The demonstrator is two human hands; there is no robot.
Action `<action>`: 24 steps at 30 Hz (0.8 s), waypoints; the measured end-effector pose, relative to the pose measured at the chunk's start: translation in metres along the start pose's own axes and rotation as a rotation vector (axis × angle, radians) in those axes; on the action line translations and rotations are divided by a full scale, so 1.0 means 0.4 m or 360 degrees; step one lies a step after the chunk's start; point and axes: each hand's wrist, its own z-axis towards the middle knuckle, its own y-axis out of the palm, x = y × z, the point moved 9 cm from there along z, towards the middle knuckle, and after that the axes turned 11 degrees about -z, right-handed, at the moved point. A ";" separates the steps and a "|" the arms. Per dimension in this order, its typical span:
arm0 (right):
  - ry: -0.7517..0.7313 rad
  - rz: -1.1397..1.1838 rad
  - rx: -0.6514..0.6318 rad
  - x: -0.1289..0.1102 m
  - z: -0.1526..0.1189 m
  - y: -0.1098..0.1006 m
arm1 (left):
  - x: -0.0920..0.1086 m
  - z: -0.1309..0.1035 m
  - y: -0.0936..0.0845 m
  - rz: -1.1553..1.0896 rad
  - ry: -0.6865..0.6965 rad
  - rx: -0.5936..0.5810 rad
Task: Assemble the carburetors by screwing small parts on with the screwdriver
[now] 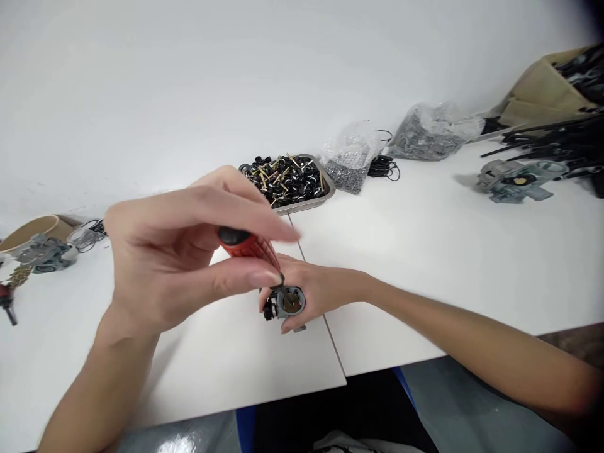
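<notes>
**Screwdriver on a small metal part, both hands at the table's near edge**

Table (448, 251) first: white, two tops butted at a seam running away from me, and I see most of the clutter along its far side. Far right lie a cardboard box (542, 88) of black parts and a grey metal casting (516, 180); left of these, two clear plastic bags (431, 131) of small dark hardware. Mid-far sits a steel tray (325, 192) heaped with black-and-brass pieces, within easy reach, I judge, so parts can be picked singly. At the far left, another grey casting (44, 253) beside a cardboard tube.

My left hand (174, 258) is nearest the camera, thumb and fingers curled shut around the red-handled screwdriver (248, 246), which slants down to the right. My right hand (316, 292) lies on the table at the seam, fingers closed round the small grey carburettor body (287, 303), apparently pinning it so it cannot turn under the tip.
</notes>
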 end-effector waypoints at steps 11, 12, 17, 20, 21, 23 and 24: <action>-0.0002 -0.0009 -0.0030 -0.005 0.000 -0.001 | 0.020 0.004 0.010 -0.0033 -0.0070 -0.0198; 0.0004 -0.0005 -0.0037 -0.005 0.000 0.000 | 0.022 0.005 0.009 -0.0013 -0.0047 -0.0164; -0.0011 0.0003 -0.0023 -0.006 0.000 -0.001 | 0.007 0.005 0.006 -0.0096 -0.0244 -0.0183; -0.0010 -0.0010 -0.0022 -0.004 0.000 0.000 | 0.004 -0.003 0.015 -0.0103 -0.0332 -0.0362; -0.0008 -0.0018 -0.0021 -0.004 0.001 0.001 | 0.005 -0.002 0.011 -0.0077 -0.0316 -0.0349; -0.0011 -0.0025 -0.0007 -0.003 0.001 -0.001 | 0.017 0.001 0.004 -0.0028 -0.0175 -0.0288; -0.0011 -0.0023 0.0000 -0.003 0.001 -0.002 | 0.022 0.003 0.003 -0.0007 -0.0105 -0.0250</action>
